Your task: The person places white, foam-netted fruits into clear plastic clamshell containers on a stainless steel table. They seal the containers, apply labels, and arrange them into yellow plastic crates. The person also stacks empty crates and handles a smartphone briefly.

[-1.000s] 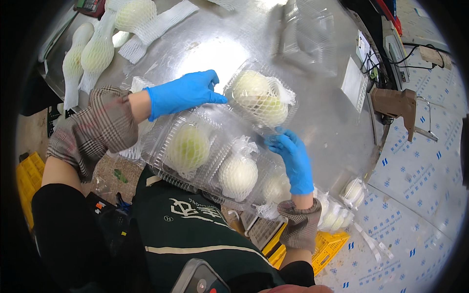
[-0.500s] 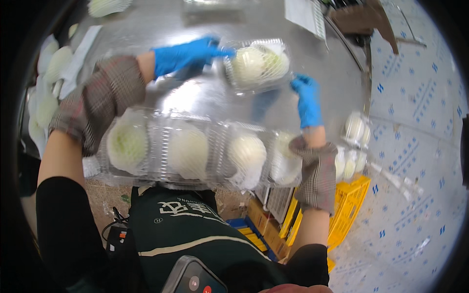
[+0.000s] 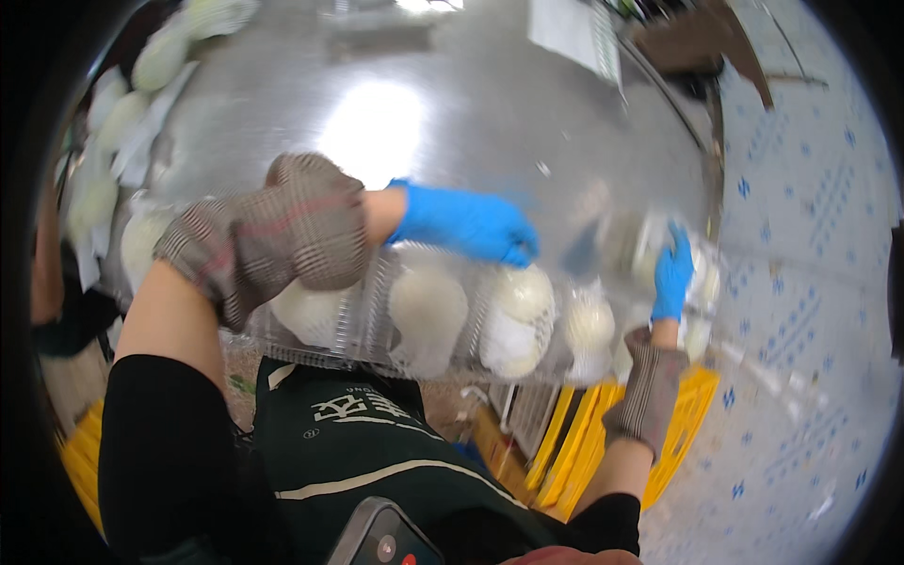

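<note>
My left hand (image 3: 471, 226), in a blue glove, hangs over a row of clear plastic boxes along the table's near edge. Its fingers are curled and blurred, close to a box holding pale round produce (image 3: 523, 292) in a white foam net; whether they grip anything is hidden. Farther right, my right hand (image 3: 673, 273), also gloved in blue, lies over a blurred clear plastic box (image 3: 640, 247) at the table's right side, fingers bent against it. More pale round pieces sit in the row, among them one (image 3: 427, 315) just below my left wrist.
More netted pale pieces (image 3: 122, 122) lie along the table's left edge, with white foam sleeves. A clear container (image 3: 381, 33) stands at the far side of the metal table (image 3: 471, 113). Yellow crates (image 3: 683, 405) are below right. Another person's arm (image 3: 47, 245) shows at left.
The filled box has moved from mid-table to the right side with my right hand. My left hand has left it and come back toward the near row.
</note>
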The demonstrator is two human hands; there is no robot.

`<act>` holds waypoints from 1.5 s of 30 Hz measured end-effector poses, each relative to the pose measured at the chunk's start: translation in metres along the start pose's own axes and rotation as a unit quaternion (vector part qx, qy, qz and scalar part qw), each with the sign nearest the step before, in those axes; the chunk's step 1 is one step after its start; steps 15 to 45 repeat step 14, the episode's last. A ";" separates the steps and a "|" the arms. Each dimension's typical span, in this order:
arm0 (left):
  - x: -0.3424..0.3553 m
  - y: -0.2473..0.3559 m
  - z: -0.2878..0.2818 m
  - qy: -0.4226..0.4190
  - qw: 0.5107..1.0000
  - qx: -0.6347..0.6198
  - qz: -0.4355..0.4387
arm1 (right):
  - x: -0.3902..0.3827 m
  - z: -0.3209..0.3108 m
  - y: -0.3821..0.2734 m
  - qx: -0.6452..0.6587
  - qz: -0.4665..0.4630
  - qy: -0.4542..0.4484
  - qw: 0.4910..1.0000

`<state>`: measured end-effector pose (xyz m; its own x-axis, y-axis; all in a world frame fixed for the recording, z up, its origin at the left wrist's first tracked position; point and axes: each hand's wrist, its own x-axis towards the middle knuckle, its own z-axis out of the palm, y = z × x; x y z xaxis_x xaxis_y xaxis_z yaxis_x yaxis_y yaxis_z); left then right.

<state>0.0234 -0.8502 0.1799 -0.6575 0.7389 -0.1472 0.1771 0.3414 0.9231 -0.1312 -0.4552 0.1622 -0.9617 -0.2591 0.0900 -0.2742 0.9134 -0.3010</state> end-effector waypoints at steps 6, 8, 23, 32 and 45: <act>-0.168 -0.008 -0.006 0.187 0.964 -0.065 -0.175 | 0.101 0.075 -0.288 0.102 -0.384 0.108 0.911; -0.211 -0.020 -0.021 0.231 0.950 -0.078 -0.195 | 0.119 0.093 -0.371 0.001 -0.496 0.122 0.860; -0.361 -0.092 -0.097 0.442 0.849 0.080 -0.278 | 0.179 0.148 -0.490 -0.160 -0.432 -0.323 0.827; -0.361 -0.092 -0.097 0.442 0.849 0.080 -0.278 | 0.179 0.148 -0.490 -0.160 -0.432 -0.323 0.827; -0.361 -0.092 -0.097 0.442 0.849 0.080 -0.278 | 0.179 0.148 -0.490 -0.160 -0.432 -0.323 0.827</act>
